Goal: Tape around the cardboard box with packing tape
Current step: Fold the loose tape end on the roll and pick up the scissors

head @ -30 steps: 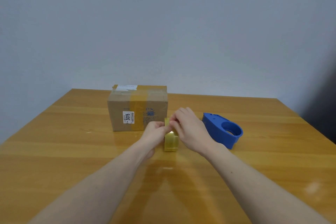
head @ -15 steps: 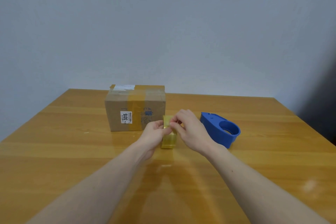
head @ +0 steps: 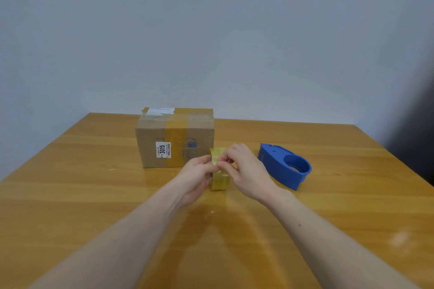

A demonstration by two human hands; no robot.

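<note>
Cardboard box (head: 175, 139) stands at left of centre on the wooden surface (head: 70, 195), a yellowish tape band already across its top and front, a white label reading 3015 on its front face. Just in front of it, left hand (head: 196, 175) and right hand (head: 244, 171) meet, fingers pinched closed on the packing tape roll (head: 219, 177). Blue tape dispenser (head: 285, 165) lies apart at right, untouched
</note>
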